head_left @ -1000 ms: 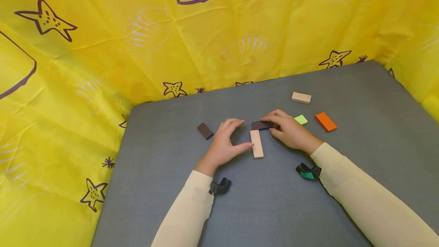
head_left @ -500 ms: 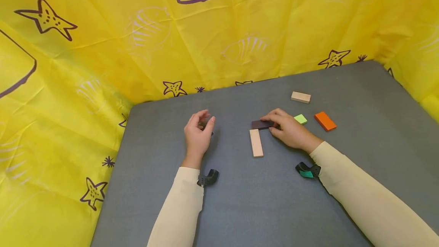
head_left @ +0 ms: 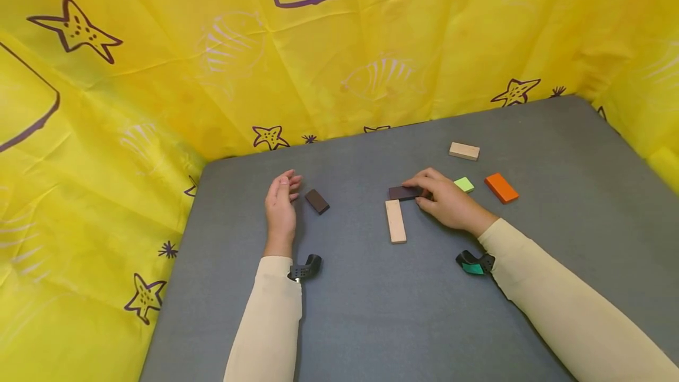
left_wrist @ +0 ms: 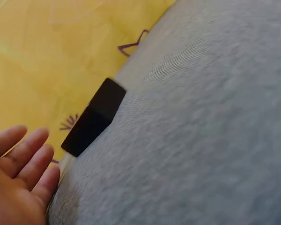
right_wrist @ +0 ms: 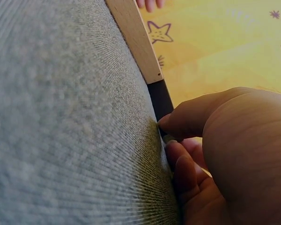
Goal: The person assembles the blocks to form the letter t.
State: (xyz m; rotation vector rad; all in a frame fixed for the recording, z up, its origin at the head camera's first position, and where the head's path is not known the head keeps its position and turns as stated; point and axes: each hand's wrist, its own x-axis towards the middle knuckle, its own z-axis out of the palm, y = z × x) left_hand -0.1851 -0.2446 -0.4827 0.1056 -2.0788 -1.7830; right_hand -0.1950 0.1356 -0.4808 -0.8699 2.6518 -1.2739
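Note:
My right hand pinches the right end of a dark purple-black wooden block that lies flat on the table. Below its left end, a pale wooden block runs toward me, its far end right at the dark block; the right wrist view shows the pale block's end meeting the dark one. My left hand is held just left of a dark brown block, fingers relaxed and holding nothing. In the left wrist view the brown block stands apart from those fingertips.
A light green block shows partly behind my right hand. Farther right lies an orange block, and a second pale block is toward the back. A yellow printed cloth borders the grey table.
My left hand has left the pale block and swung left, passing over the brown block to its far side. My right hand keeps its pinch on the dark block, which has stayed in place.

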